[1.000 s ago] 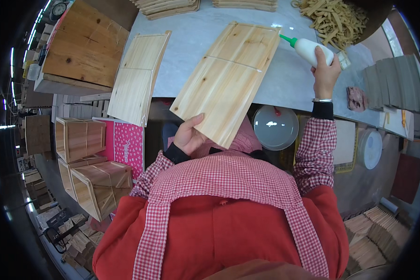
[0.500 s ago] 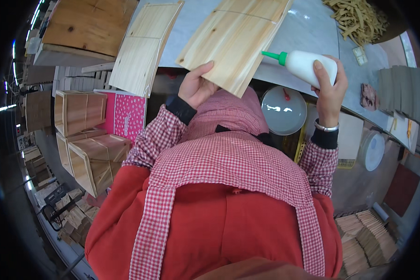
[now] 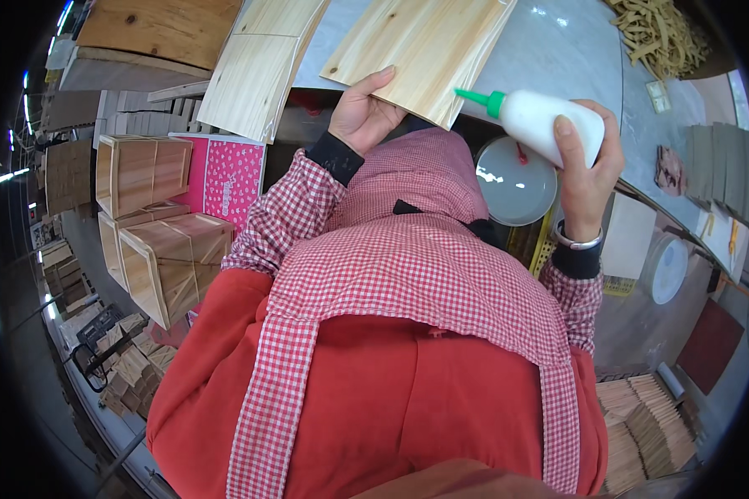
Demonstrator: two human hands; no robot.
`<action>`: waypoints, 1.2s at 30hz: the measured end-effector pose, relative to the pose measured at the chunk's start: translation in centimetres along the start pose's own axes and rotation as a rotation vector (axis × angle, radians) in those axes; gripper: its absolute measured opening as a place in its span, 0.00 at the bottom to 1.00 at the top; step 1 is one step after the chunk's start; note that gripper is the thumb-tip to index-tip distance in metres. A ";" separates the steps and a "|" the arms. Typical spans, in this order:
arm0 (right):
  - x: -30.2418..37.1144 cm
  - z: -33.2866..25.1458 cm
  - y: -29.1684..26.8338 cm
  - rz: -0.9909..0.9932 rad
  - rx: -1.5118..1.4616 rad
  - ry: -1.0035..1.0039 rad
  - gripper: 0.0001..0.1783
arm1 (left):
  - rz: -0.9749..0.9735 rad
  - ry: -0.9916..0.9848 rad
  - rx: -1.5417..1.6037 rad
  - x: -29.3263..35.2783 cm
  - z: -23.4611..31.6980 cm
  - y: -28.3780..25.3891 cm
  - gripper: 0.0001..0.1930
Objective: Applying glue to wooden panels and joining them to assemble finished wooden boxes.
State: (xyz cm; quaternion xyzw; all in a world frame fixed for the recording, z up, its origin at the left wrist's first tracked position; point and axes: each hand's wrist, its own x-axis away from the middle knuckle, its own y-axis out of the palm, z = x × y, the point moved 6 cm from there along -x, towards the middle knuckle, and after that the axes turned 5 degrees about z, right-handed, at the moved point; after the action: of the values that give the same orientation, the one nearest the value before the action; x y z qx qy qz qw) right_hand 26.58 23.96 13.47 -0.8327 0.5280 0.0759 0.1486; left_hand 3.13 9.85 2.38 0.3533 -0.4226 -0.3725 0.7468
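My left hand (image 3: 366,112) grips the near end of a pale wooden board (image 3: 429,54), thumb on top and fingers beneath. The board tilts over the table's near edge, and whitish glue lines run along its right side. In my right hand (image 3: 589,162) is a white squeeze bottle (image 3: 549,125) with a green nozzle, its fingers wrapped round the body. The nozzle tip points left and sits at the board's right edge near the close corner; whether it touches, I cannot tell. Another pale board (image 3: 254,75) lies to the left.
A bluish-white table (image 3: 558,50) spans the far side, with a heap of tan strips (image 3: 662,37) at its right. Below the edge stands a round white basin (image 3: 516,183). Wooden crates (image 3: 179,258) and a pink patterned box (image 3: 231,179) are at left, grey stacked panels (image 3: 716,162) at right.
The board has shifted up in the picture. The bottle has moved a little down, bringing its nozzle tip to the board's near right corner.
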 end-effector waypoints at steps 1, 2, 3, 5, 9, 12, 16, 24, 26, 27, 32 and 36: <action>0.1 -0.1 0.0 0.000 0.000 -0.006 0.17 | -0.009 0.002 -0.005 0.0 0.0 0.0 0.26; 0.5 -0.2 0.2 -0.047 0.003 -0.012 0.17 | -0.019 0.004 -0.010 0.0 0.1 0.1 0.27; 1.1 -0.4 0.4 -0.094 0.006 -0.019 0.17 | -0.029 0.007 -0.015 0.0 0.1 0.1 0.27; 1.1 -0.6 0.5 -0.128 0.015 -0.066 0.17 | -0.015 0.039 -0.018 0.2 0.2 -0.2 0.28; 0.0 1.4 -0.7 0.052 -0.167 0.107 0.16 | 0.058 0.031 -0.007 1.1 0.3 -1.2 0.28; -2.9 2.7 -2.5 0.358 -0.253 0.111 0.18 | 0.101 -0.058 -0.026 3.1 0.0 -2.0 0.28; -7.4 5.3 -3.6 0.479 -0.281 0.092 0.21 | 0.098 -0.073 -0.042 4.5 -0.5 -3.3 0.29; -11.3 6.3 -3.8 0.548 -0.137 0.055 0.23 | 0.077 -0.077 -0.031 5.0 -0.9 -3.7 0.30; -11.1 6.5 -4.3 0.497 -0.155 0.093 0.23 | 0.077 -0.079 -0.039 4.5 -0.9 -4.0 0.30; -10.9 6.6 -4.5 0.476 -0.161 0.114 0.23 | 0.076 -0.085 -0.042 4.3 -1.0 -4.1 0.30; -8.7 9.1 -7.0 0.549 -0.227 0.083 0.25 | 0.056 -0.050 -0.037 4.0 -0.4 -3.8 0.29; -7.0 13.1 -13.6 0.951 0.100 -0.149 0.19 | 0.039 -0.010 -0.023 2.7 0.1 -4.7 0.27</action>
State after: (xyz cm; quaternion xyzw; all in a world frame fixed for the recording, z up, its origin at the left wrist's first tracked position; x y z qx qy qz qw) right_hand 36.21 39.67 5.33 -0.4830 0.8411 0.1696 0.1746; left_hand 2.81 5.27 -0.51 0.3346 -0.4289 -0.3644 0.7558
